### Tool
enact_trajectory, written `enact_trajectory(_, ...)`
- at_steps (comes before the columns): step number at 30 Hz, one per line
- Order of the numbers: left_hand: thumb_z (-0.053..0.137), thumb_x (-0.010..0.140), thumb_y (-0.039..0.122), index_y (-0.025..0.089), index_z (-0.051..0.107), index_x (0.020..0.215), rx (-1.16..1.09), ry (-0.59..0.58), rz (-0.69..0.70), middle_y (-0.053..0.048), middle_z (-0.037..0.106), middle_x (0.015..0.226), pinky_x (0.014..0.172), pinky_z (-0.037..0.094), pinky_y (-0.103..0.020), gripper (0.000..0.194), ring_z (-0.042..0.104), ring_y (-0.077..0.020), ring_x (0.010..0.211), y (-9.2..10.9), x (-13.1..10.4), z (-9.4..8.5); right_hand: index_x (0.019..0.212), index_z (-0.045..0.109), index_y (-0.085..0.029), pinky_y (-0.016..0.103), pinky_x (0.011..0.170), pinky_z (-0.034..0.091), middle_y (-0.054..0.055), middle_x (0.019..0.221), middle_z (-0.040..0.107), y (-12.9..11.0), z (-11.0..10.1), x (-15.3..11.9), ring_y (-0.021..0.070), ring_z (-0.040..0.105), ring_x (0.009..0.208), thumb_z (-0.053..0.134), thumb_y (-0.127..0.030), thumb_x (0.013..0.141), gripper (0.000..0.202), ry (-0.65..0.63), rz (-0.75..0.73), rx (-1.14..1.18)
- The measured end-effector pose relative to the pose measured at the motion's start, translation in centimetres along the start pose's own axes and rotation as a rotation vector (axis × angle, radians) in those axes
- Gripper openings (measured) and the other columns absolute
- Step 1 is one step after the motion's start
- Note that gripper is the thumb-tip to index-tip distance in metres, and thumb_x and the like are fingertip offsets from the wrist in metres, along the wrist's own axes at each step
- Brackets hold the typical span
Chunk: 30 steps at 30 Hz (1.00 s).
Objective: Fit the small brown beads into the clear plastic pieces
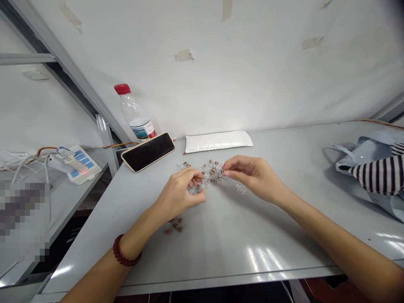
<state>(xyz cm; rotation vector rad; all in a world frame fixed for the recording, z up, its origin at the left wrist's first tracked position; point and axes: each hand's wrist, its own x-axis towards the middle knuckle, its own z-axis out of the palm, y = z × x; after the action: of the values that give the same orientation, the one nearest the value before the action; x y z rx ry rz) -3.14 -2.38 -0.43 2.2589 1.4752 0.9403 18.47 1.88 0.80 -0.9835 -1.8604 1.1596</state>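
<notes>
The two bare forearms come in nearest to me, the left forearm point(101, 269) with a dark red beaded bracelet point(126, 253) at its wrist and the right forearm point(341, 240) slanting in from the near right. Beneath them runs the near edge of the grey table point(252, 248). Open tabletop spreads between the forearms and to the right of the hands, as far as the striped cloth point(378, 174) on the right. On the left, past the table's slanted side edge, a white power strip point(82, 164) sits on another surface. At the far side, a black-screened phone point(148, 152) leans in front of a red-capped bottle point(135, 111), and a flat white packet point(219, 141) lies near the wall point(252, 75).

The left hand point(181, 189) is palm inward, fingers curled and thumb apart from them; clear plastic shows in the gap, but I can't tell whether it is gripped. The right hand point(252, 174) reaches leftward, thumb and forefinger pinched on a small clear piece point(222, 170). Between the hands lies the cluster of clear pieces point(206, 182) and brown pieces point(215, 173) (tiny things, hard to count from here). More brown bits point(177, 227) lie near the left wrist, and a loose clear ring point(240, 189) lies just nearer than the right fingers.
</notes>
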Motion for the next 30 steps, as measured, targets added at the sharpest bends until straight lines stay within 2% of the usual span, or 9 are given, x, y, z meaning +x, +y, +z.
enact_trajectory(4,0.061,0.069,0.018,0.018,0.057,0.086,0.021,-0.034,-0.007,0.000,0.062,0.077,0.066,0.049,-0.028,0.017,0.056,-0.0141,0.068,-0.4,0.2,0.1,0.081,0.066,-0.018,0.035,0.073,0.049,0.005,0.083,0.069,-0.4,-1.3,0.3,0.0184,0.064,0.078,0.064,-0.033,0.080,0.016,0.112,0.003,-0.101)
enact_trajectory(7,0.060,0.072,0.020,0.017,0.058,0.091,0.059,-0.036,-0.042,-0.003,0.063,0.086,0.069,0.049,-0.030,0.019,0.057,-0.0162,0.074,-1.0,0.3,0.2,0.080,0.065,-0.018,0.034,0.071,0.048,0.004,0.081,0.069,-0.4,-1.7,0.4,0.0178,0.062,0.076,0.062,-0.032,0.081,0.014,0.133,-0.007,-0.209)
enact_trajectory(13,0.052,0.084,0.023,0.017,0.060,0.106,0.131,-0.036,-0.034,-0.007,0.064,0.098,0.076,0.047,-0.032,0.025,0.059,-0.0184,0.083,-1.9,0.5,0.1,0.080,0.066,-0.020,0.031,0.063,0.044,0.003,0.080,0.066,0.1,-2.3,0.5,0.0158,0.057,0.070,0.057,-0.031,0.082,0.014,-0.092,-0.024,-0.494)
enact_trajectory(16,0.049,0.086,0.025,0.016,0.064,0.099,0.130,-0.011,-0.080,-0.007,0.066,0.096,0.072,0.046,-0.030,0.022,0.059,-0.0167,0.077,-1.7,0.7,-0.7,0.085,0.067,-0.020,0.029,0.058,0.040,0.003,0.077,0.064,0.4,-2.8,0.3,0.0154,0.054,0.066,0.060,-0.034,0.081,0.017,-0.213,0.035,-0.592)
enact_trajectory(18,0.048,0.086,0.028,0.017,0.067,0.090,0.109,-0.047,-0.163,-0.005,0.068,0.089,0.068,0.045,-0.028,0.022,0.058,-0.0161,0.073,-1.4,0.8,-1.7,0.089,0.067,-0.020,0.029,0.058,0.040,0.004,0.081,0.064,0.5,-3.1,0.1,0.0165,0.055,0.069,0.064,-0.039,0.077,0.022,-0.278,0.060,-0.638)
enact_trajectory(20,0.051,0.084,0.031,0.018,0.068,0.084,0.072,-0.150,-0.265,-0.003,0.070,0.083,0.066,0.044,-0.027,0.022,0.059,-0.0165,0.073,-1.0,0.9,-3.0,0.092,0.067,-0.021,0.029,0.061,0.041,0.005,0.089,0.065,0.6,-3.3,0.0,0.0180,0.056,0.075,0.067,-0.041,0.075,0.026,-0.338,0.067,-0.663)
enact_trajectory(23,0.054,0.080,0.035,0.019,0.067,0.077,0.012,-0.432,-0.370,0.000,0.069,0.076,0.063,0.044,-0.025,0.021,0.061,-0.0165,0.072,-0.7,0.8,-5.1,0.093,0.067,-0.021,0.028,0.061,0.041,0.005,0.093,0.066,0.6,-3.3,0.0,0.0178,0.056,0.077,0.064,-0.033,0.076,0.021,-0.411,0.095,-0.694)
enact_trajectory(25,0.057,0.077,0.037,0.020,0.067,0.080,-0.001,-0.604,-0.424,0.000,0.069,0.077,0.061,0.044,-0.024,0.021,0.062,-0.0169,0.072,-0.9,0.6,-6.1,0.091,0.068,-0.020,0.028,0.060,0.040,0.005,0.091,0.067,0.4,-3.0,0.1,0.0167,0.056,0.073,0.060,-0.025,0.077,0.017,-0.427,0.111,-0.735)
enact_trajectory(30,0.064,0.070,0.041,0.020,0.066,0.086,0.065,-0.836,-0.523,-0.001,0.071,0.079,0.062,0.045,-0.024,0.026,0.064,-0.0185,0.073,-1.6,0.0,-7.2,0.094,0.067,-0.018,0.027,0.058,0.040,0.005,0.086,0.067,0.3,-2.4,0.2,0.0154,0.057,0.069,0.054,-0.016,0.078,0.021,-0.437,0.080,-0.773)
